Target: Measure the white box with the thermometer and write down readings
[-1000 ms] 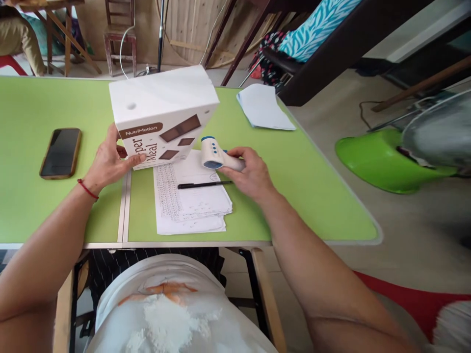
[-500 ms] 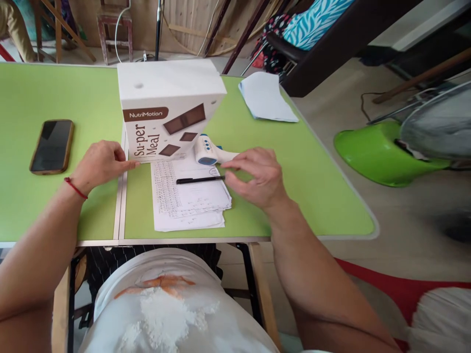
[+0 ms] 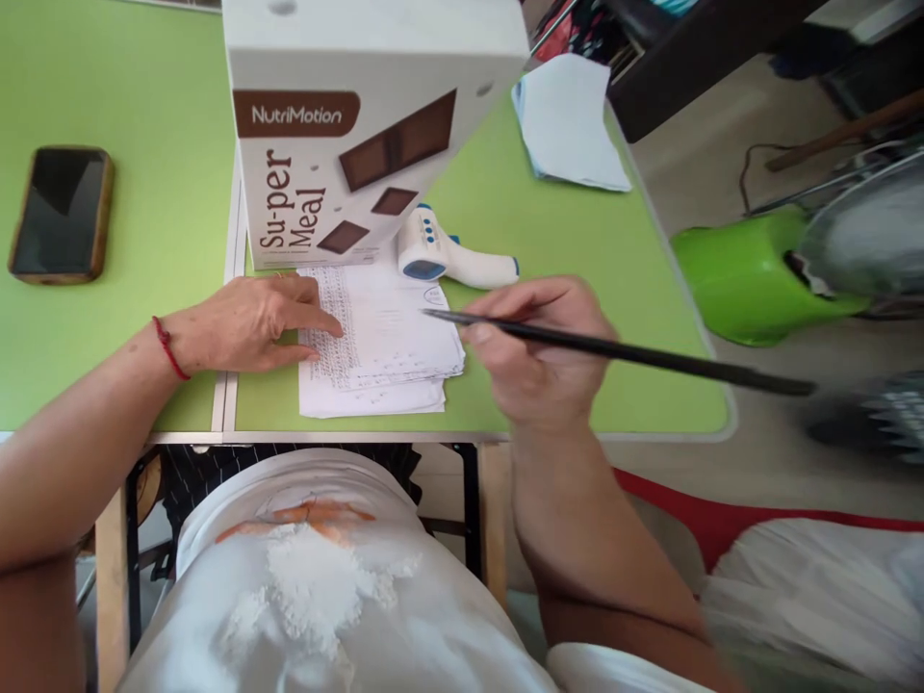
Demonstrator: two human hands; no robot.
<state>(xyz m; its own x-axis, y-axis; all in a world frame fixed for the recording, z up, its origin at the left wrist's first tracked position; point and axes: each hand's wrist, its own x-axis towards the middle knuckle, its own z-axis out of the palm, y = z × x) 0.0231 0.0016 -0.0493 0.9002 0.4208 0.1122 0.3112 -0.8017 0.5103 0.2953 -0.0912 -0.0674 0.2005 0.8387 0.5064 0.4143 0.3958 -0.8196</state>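
My right hand [image 3: 545, 351] is closed around a black pen [image 3: 650, 358], its tip pointing left over the right part of a stack of handwritten paper sheets [image 3: 390, 327]. My left hand [image 3: 264, 322] lies with fingers apart on the left edge of that stack and holds nothing. Just behind the papers stands a white box [image 3: 310, 77] printed "NutriMotion Su-per Meal". A white and blue infrared thermometer [image 3: 469, 265] lies right of the box, a little beyond my right hand.
A phone in a brown case [image 3: 62, 214] lies at the left of the green table [image 3: 144, 58]. Folded white sheets [image 3: 570, 125] rest near its right edge. Past that edge, a bright green plastic item [image 3: 751, 279] is on the floor side.
My right hand has taken the pen up off the papers. My left hand has moved right, from the box's bottom corner onto the sheets. The camera view has come closer.
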